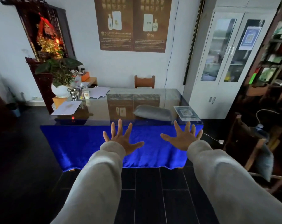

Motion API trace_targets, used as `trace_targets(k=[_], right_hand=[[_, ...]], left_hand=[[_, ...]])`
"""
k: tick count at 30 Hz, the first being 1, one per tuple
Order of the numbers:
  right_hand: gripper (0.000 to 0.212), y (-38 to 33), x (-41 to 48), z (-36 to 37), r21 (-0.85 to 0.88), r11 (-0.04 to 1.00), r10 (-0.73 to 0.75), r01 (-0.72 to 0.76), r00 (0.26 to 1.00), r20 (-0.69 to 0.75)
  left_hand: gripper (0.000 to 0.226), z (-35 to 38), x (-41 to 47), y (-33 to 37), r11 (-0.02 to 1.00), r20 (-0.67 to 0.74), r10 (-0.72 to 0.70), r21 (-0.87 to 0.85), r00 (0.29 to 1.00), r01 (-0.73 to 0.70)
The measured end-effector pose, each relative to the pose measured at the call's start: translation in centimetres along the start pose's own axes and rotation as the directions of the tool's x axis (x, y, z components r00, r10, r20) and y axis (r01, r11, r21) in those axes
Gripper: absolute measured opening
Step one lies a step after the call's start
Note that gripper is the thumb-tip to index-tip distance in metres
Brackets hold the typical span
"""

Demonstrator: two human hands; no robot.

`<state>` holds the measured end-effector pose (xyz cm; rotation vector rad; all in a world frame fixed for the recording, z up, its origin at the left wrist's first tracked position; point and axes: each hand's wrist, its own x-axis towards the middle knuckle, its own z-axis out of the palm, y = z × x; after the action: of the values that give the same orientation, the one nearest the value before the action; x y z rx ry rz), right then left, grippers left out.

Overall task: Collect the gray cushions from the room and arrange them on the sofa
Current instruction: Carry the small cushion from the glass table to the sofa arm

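Gray cushion (153, 112): plump, smooth fabric, lying flat on the glass tabletop (95, 110) near its front right edge. Left hand (120, 141) and right hand (183, 139) both empty, fingers splayed wide, short of it.

Blue-draped table (91, 143), dark tile floor (153, 199), white cabinet (209, 88).

Print on the two brown posters (133, 24) too blurred to read. Shelves (277, 50) at far right smeared and cut by the frame edge, contents beyond telling. Glass cabinet (224, 50) interior hazy behind reflections. Second gray cushion (264, 162) at right half hidden behind a wooden chair (243, 139). Far chair (144, 81) mostly hidden behind the counter (120, 143). Small clutter by the plant pot (60, 91) too small to name.
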<state>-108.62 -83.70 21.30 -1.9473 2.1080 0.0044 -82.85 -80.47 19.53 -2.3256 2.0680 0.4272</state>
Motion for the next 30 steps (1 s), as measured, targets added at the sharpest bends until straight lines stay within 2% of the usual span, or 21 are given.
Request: trace_targets(k=[7, 12, 16, 22, 27, 30], right_hand=[[0.112, -0.7, 15.0, -2.3, 0.048, 0.999, 0.003, -0.006, 0.998, 0.066], [0.112, -0.4, 22.1, -1.0, 0.098, 0.995, 0.02, -0.032, 0.992, 0.125], [0.11, 0.9, 26.8, 1.6, 0.099, 0.991, 0.07, -0.09, 0.98, 0.185], [0.114, 2.5, 35.1, 4.5, 0.089, 0.978, 0.159, -0.19, 0.948, 0.277], [0.115, 2.1, 43.4, 5.4, 0.191, 0.951, 0.177, -0.244, 0.934, 0.31], [0.116, 1.2, 49.4, 6.2, 0.194, 0.94, 0.202, -0.282, 0.915, 0.349]], left_hand=[[0.109, -2.6, 13.7, 2.3, 1.0, 0.029, 0.016, 0.019, 0.999, -0.016], [0.111, -2.3, 21.8, 2.6, 0.999, 0.107, 0.015, 0.03, 0.994, -0.019], [0.116, -0.3, 28.4, 2.8, 0.999, 0.201, -0.017, 0.04, 0.979, 0.009], [0.123, 2.9, 38.8, 3.9, 0.999, 0.295, 0.041, 0.019, 0.955, -0.049], [0.127, 5.1, 48.5, 3.9, 0.998, 0.294, 0.062, -0.046, 0.954, -0.05], [0.132, 6.2, 55.5, 3.4, 0.998, 0.342, 0.057, -0.05, 0.938, -0.043]])
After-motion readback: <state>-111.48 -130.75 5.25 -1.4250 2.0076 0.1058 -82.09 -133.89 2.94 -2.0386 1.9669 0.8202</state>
